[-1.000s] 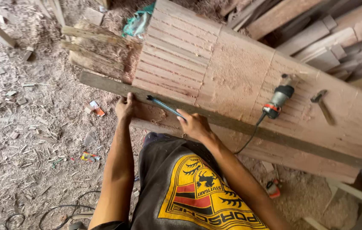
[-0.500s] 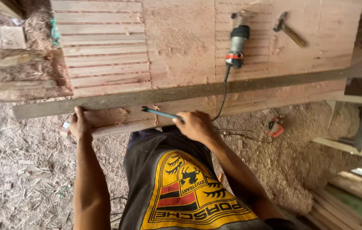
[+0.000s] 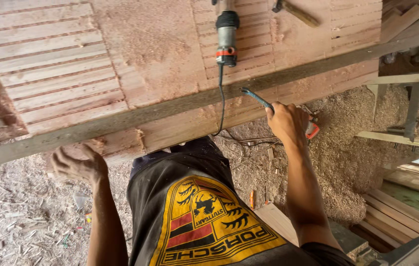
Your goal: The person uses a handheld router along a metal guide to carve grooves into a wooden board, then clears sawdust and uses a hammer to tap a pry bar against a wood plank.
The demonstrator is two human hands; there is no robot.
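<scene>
My right hand [image 3: 286, 123] is shut on a thin blue-handled tool [image 3: 256, 97]. The tool's tip touches a long grey wooden strip [image 3: 135, 118] that lies slantwise across a grooved wooden panel [image 3: 47, 64]. My left hand [image 3: 79, 165] is at the panel's near edge, below the strip, with its fingers bent and nothing in them. A corded power tool [image 3: 226, 37] lies on the panel beyond the strip, and its black cord [image 3: 221, 103] hangs over the edge between my hands.
A hammer [image 3: 295, 12] lies on the panel at the top right. Sawdust covers the panel's middle and is heaped on the ground [image 3: 347, 148] to the right. Stacked planks [image 3: 406, 216] lie at the lower right, and a small red object [image 3: 312, 130] sits behind my right hand.
My right hand has moved right along the strip with the blue tool. My left hand has slipped off the strip down to the panel's edge. The view has shifted closer.
</scene>
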